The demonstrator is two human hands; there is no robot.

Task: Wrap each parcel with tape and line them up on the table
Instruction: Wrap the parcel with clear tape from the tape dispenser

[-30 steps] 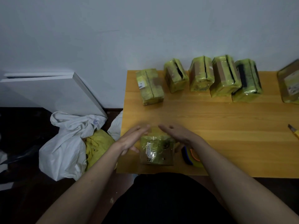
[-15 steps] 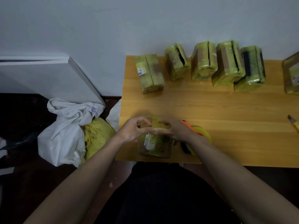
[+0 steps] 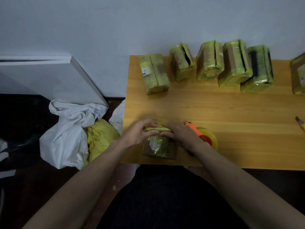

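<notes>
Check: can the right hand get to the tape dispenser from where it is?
Probably yes: the tape dispenser lies just beside the right hand, nothing between, but that hand grips the parcel and must release first.

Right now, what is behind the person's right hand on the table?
A tape dispenser, orange with a yellow roll, lies on the table behind the right hand. The hand and wrist cover its near part, so I cannot see the whole of it.

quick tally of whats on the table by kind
Wrapped parcels in the back row: 6, the rightmost cut off by the frame
Parcel held by both hands: 1
Tape dispenser: 1
Knife: 1
Total: 9
</notes>
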